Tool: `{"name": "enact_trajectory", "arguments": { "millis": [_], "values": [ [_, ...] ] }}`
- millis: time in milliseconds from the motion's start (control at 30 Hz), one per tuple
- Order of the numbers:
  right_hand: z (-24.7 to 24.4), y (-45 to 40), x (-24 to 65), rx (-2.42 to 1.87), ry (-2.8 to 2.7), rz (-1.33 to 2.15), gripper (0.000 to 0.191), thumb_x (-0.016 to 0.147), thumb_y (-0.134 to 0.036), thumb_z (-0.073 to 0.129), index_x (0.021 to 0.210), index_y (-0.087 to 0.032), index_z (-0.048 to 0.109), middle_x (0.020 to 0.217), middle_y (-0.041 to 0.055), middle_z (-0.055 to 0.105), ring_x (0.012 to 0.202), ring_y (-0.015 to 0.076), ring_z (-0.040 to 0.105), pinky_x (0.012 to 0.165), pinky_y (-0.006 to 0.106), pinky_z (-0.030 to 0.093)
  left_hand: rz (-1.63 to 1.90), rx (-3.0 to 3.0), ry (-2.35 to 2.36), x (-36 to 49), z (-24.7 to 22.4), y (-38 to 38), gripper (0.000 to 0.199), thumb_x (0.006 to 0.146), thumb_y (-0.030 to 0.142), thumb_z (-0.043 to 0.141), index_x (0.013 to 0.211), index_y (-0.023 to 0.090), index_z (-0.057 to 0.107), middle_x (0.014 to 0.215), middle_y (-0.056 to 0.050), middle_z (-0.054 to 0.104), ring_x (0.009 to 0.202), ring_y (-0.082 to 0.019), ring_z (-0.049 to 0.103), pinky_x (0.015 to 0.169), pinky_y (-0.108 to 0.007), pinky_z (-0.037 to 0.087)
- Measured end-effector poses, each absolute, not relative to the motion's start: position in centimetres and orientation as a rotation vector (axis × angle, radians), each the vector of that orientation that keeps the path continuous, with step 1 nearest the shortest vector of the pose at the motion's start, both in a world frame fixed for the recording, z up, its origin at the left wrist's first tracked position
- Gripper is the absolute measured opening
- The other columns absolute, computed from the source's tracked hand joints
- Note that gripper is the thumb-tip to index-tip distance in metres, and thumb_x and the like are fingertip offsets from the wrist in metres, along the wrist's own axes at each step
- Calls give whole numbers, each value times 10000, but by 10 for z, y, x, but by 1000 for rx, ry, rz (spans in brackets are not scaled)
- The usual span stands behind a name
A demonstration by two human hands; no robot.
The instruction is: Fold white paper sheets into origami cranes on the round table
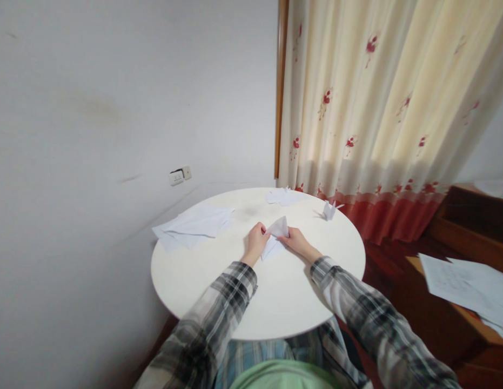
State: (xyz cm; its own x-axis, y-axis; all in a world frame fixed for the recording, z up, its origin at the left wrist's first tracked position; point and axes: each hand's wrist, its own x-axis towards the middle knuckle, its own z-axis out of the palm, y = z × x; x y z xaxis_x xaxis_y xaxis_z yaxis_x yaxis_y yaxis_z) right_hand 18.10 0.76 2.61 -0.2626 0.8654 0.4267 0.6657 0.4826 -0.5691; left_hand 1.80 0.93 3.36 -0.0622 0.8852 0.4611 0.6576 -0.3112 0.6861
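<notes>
A partly folded piece of white paper (279, 228) is held between my two hands above the middle of the round white table (275, 308). My left hand (257, 240) pinches its left edge, with the fingers closed. On the right side, my right hand (296, 241) grips the same paper between thumb and fingers. One flap stands up to a point between the hands, and a lower part slants down toward the tabletop. A folded paper crane (329, 210) stands near the table's right back edge.
Loose white sheets (194, 224) lie at the table's left, one corner over the edge. More white paper (284, 196) is at the back. Papers (465, 286) cover a wooden surface at the right. A curtain (356, 108) hangs behind; a wall socket (176, 177) is at the left.
</notes>
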Motion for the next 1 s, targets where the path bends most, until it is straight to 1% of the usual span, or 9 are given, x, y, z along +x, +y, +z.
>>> {"name": "enact_trajectory", "arguments": {
  "millis": [167, 300, 367, 467, 567, 667, 733, 867, 1000],
  "values": [
    [26, 8, 180, -1300, -1991, 392, 249, 705, -331, 594, 789, -98, 620, 717, 61, 636, 612, 144, 503, 552, 224, 339, 1298, 1993, 1604, 22, 35, 5, 163, 634, 111, 563, 584, 179, 424, 545, 63, 418, 539, -84, 408, 535, -193, 308],
    [24, 12, 182, -1276, -1962, 375, 224, 699, -328, 586, 753, -113, 617, 669, 40, 620, 593, 134, 478, 540, 222, 324, 1260, 1904, 1421, 27, 37, 2, 141, 669, 239, 585, 612, 172, 475, 567, 51, 484, 561, -85, 457, 543, -188, 354],
    [22, 14, 183, -1273, -1925, 378, 199, 686, -301, 584, 754, -117, 619, 675, 35, 619, 600, 132, 474, 545, 220, 326, 1229, 1824, 1332, 28, 37, 3, 192, 726, 322, 529, 622, 162, 511, 589, 25, 534, 579, -94, 488, 553, -197, 383],
    [20, 18, 186, -1281, -1847, 421, 196, 647, -274, 596, 755, -113, 623, 689, 33, 618, 611, 132, 473, 555, 220, 335, 1176, 1714, 1198, 24, 34, 9, 245, 771, 334, 468, 650, 138, 553, 623, -17, 580, 592, -107, 524, 563, -213, 415],
    [18, 21, 189, -1285, -1748, 508, 233, 619, -301, 609, 739, -103, 622, 677, 29, 609, 608, 133, 467, 558, 224, 345, 1204, 1674, 1118, 17, 28, 17, 153, 665, 268, 616, 705, 128, 568, 651, -17, 589, 612, -106, 543, 590, -217, 432],
    [18, 21, 189, -1246, -1698, 605, 256, 603, -312, 613, 734, -92, 619, 674, 24, 600, 607, 129, 461, 567, 228, 356, 1282, 1614, 1073, 9, 22, 22, 394, 571, 244, 703, 922, 133, 565, 786, -28, 608, 610, -90, 548, 582, -214, 430],
    [18, 20, 189, -1203, -1711, 663, 250, 604, -304, 607, 731, -90, 620, 675, 20, 595, 608, 125, 462, 573, 227, 362, 1200, 1594, 1008, 7, 21, 23, 503, 555, 256, 718, 1014, 133, 554, 828, -38, 617, 599, -84, 544, 576, -214, 427],
    [20, 16, 187, -1123, -1776, 675, 244, 617, -323, 598, 699, -95, 621, 638, -1, 569, 604, 123, 465, 572, 218, 359, 1019, 1640, 990, 8, 23, 19, 386, 553, 327, 715, 845, 88, 635, 707, -39, 633, 593, -109, 535, 561, -224, 416],
    [22, 14, 186, -1091, -1789, 665, 248, 634, -352, 585, 680, -110, 617, 615, -15, 556, 596, 122, 465, 576, 218, 362, 1075, 1686, 1012, 11, 24, 17, 338, 555, 357, 702, 763, 96, 653, 716, -47, 645, 619, -123, 540, 554, -222, 410]
  ]
}}
